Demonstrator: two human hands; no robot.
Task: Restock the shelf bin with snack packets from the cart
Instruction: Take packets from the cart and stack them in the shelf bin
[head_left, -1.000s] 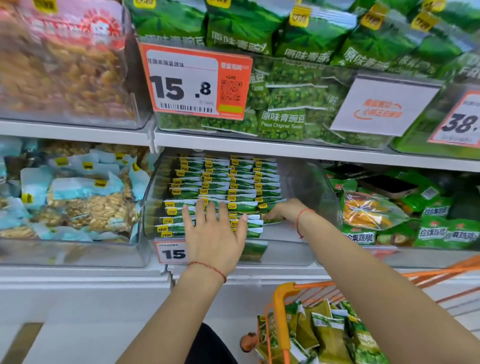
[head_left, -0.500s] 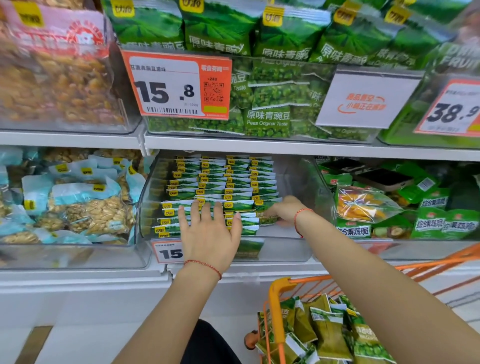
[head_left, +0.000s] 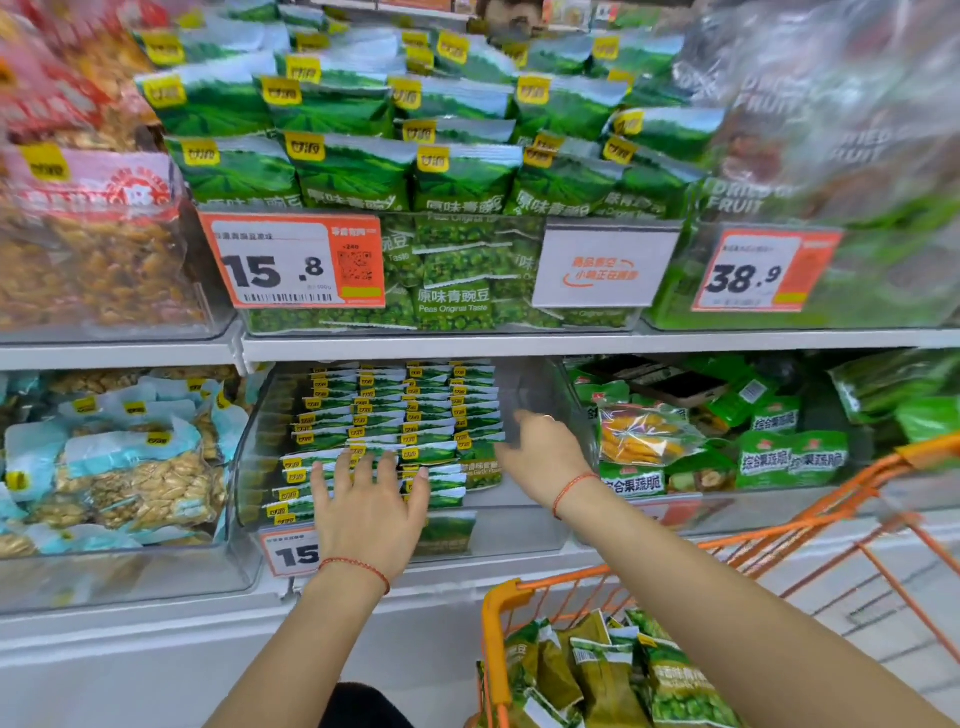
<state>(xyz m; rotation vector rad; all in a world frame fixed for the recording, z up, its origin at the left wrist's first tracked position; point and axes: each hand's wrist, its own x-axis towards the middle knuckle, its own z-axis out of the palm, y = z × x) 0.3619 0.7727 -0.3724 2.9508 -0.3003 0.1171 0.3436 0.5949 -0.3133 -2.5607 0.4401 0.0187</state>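
Note:
A clear shelf bin (head_left: 248, 467) on the lower shelf holds rows of small green snack packets (head_left: 405, 410) stacked on edge. My left hand (head_left: 371, 514) lies flat with spread fingers on the front packets, pressing them back. My right hand (head_left: 545, 457) reaches into the bin's right side, with its fingertips against the right edge of the stack; the fingertips are partly hidden. At the lower right stands the orange cart (head_left: 779, 535), with several more green packets (head_left: 613, 670) lying in it.
The shelf above carries large green pea bags (head_left: 353, 171) behind a 15.8 price tag (head_left: 296, 267). A bin of nut packets (head_left: 130, 467) sits to the left, a bin of mixed crisps (head_left: 727, 441) to the right. White shelf edges run across the front.
The view has tilted upward, showing more of the top shelf. Both hands stay on the packets in the bin; the right hand has shifted slightly along the stack's right edge.

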